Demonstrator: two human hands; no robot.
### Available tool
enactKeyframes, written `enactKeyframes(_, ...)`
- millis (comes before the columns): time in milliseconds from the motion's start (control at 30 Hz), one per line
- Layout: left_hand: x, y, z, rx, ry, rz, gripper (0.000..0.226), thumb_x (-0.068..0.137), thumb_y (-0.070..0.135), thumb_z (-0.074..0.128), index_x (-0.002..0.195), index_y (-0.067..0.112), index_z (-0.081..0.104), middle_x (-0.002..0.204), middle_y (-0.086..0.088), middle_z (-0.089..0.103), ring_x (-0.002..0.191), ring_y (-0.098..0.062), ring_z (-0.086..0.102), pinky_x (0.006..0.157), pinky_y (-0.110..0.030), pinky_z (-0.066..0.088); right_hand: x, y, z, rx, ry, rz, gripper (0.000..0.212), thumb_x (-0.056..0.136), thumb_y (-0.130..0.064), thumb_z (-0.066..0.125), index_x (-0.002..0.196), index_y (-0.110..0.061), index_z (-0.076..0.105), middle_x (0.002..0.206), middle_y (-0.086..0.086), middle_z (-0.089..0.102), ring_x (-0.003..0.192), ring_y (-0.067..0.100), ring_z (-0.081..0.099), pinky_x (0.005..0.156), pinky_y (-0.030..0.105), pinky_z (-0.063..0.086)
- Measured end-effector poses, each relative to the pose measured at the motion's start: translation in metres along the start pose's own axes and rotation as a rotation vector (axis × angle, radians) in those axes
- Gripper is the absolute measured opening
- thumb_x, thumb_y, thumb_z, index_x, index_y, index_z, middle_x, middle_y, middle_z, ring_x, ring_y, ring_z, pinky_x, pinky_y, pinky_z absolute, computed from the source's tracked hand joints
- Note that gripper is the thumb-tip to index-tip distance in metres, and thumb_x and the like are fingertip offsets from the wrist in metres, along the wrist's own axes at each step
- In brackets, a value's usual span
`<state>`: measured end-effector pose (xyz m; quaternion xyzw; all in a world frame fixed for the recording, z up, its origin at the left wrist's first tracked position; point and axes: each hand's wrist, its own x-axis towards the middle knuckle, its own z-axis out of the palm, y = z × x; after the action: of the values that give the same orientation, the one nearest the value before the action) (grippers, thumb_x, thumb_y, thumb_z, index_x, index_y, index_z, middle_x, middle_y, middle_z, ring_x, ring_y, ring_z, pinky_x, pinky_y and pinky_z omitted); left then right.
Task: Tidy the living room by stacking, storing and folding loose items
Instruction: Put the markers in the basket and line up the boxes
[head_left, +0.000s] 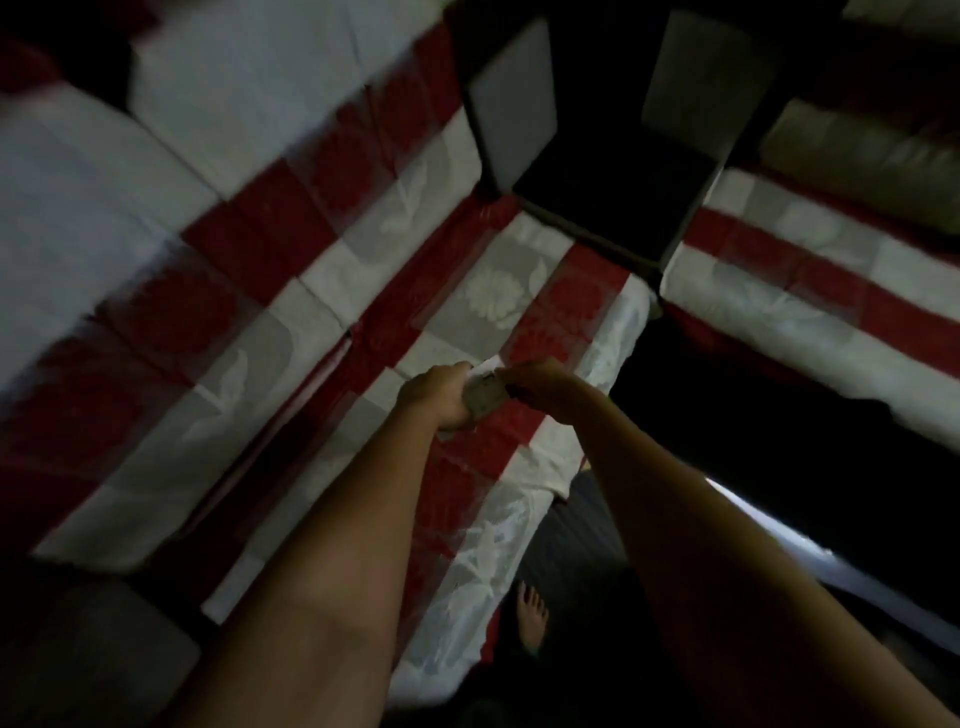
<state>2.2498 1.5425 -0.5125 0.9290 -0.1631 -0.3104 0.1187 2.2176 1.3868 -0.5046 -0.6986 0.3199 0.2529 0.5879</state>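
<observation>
Hands meet over a red-and-white patterned sofa cover (322, 291): the left hand (439, 397) has its fingers curled round a small pale, grey-white object (485, 397), too blurred to identify, while the right hand (543, 382) pinches its far end. Both arms reach out from the lower edge of the dim, blurred frame. A dark side table (618, 202) sits between the two sofa sections. A bare foot (532, 616) stands on the dark floor.
</observation>
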Motion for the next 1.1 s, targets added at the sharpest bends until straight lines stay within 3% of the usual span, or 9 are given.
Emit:
enactKeyframes(167,-0.056,0.065,-0.123,-0.077,0.189,0.099,0.051,0.072,0.031,0.079,0.115,0.017,0.055,0.109,-0.005,0.064,0.096,-0.027,0.062,0.066,-0.026,0.041,-0.088,-0.097,-0.050,-0.083,0.130,-0.245,0.050,0.083,-0.018,0.073,0.126,0.001,0.055,0.093,0.007,0.058,0.071,0.012,0.056,0.061,0.022,0.047)
enactKeyframes(300,-0.091,0.114,-0.183,-0.197,0.318,0.170,0.052,0.072,0.039,0.077,0.113,0.017,0.056,0.112,-0.006,0.062,0.099,-0.027,0.060,0.073,-0.030,0.048,-0.149,-0.148,-0.086,-0.036,0.167,-0.263,0.028,0.093,-0.025,0.060,0.112,-0.004,0.055,0.106,0.011,0.050,0.094,0.021,0.052,0.088,0.040,0.046)
enactKeyframes(467,-0.118,0.175,-0.227,-0.266,0.407,0.347,0.080,0.073,0.044,0.077,0.138,0.013,0.043,0.136,-0.012,0.052,0.122,-0.031,0.052,0.095,-0.041,0.049,-0.219,-0.177,-0.127,0.011,0.315,-0.414,0.060,0.088,-0.038,0.065,0.134,-0.008,0.041,0.128,0.015,0.048,0.115,0.037,0.053,0.065,0.042,0.051)
enactKeyframes(533,-0.129,0.196,-0.235,-0.299,0.420,0.385,0.077,0.071,0.047,0.078,0.133,0.014,0.047,0.132,-0.012,0.055,0.117,-0.030,0.055,0.092,-0.040,0.050,-0.239,-0.182,-0.140,0.038,0.349,-0.457,0.064,0.084,-0.036,0.071,0.133,-0.009,0.040,0.129,0.016,0.048,0.108,0.038,0.056,0.062,0.048,0.055)
enactKeyframes(600,-0.136,0.216,-0.236,-0.360,0.403,0.433,0.066,0.071,0.046,0.078,0.124,0.014,0.054,0.125,-0.011,0.060,0.110,-0.027,0.058,0.090,-0.039,0.051,-0.251,-0.181,-0.158,0.102,0.358,-0.506,0.062,0.082,-0.028,0.074,0.130,-0.007,0.042,0.126,0.021,0.052,0.094,0.036,0.060,0.068,0.056,0.056)
enactKeyframes(667,-0.142,0.232,-0.235,-0.389,0.365,0.470,0.063,0.076,0.043,0.076,0.127,0.014,0.053,0.128,-0.011,0.059,0.112,-0.026,0.057,0.092,-0.037,0.050,-0.268,-0.177,-0.174,0.160,0.353,-0.527,0.057,0.083,-0.021,0.073,0.129,-0.006,0.043,0.126,0.023,0.053,0.089,0.034,0.062,0.063,0.050,0.058)
enactKeyframes(800,-0.144,0.256,-0.231,-0.507,0.336,0.488,0.067,0.095,0.044,0.053,0.147,0.008,0.031,0.148,-0.014,0.039,0.132,-0.030,0.041,0.095,-0.033,0.039,-0.290,-0.163,-0.203,0.204,0.286,-0.553,0.049,0.088,-0.014,0.067,0.131,-0.009,0.044,0.126,0.018,0.052,0.103,0.036,0.060,0.072,0.049,0.056)
enactKeyframes(967,-0.132,0.306,-0.222,-0.625,0.159,0.467,0.072,0.090,0.063,0.041,0.141,0.012,0.041,0.136,-0.014,0.051,0.120,-0.032,0.052,0.095,-0.040,0.047,-0.300,-0.135,-0.254,0.248,0.273,-0.552,0.039,0.090,-0.017,0.063,0.127,-0.014,0.049,0.123,0.019,0.057,0.108,0.038,0.061,0.086,0.054,0.053)
enactKeyframes(1100,-0.118,0.369,-0.213,-0.531,0.022,0.532,0.089,0.081,0.075,0.039,0.138,0.007,0.043,0.137,-0.012,0.052,0.120,-0.033,0.053,0.099,-0.044,0.044,-0.305,-0.118,-0.306,0.284,0.323,-0.500,0.015,0.095,-0.021,0.056,0.103,-0.008,0.057,0.107,0.015,0.061,0.096,0.029,0.062,0.073,0.042,0.055)
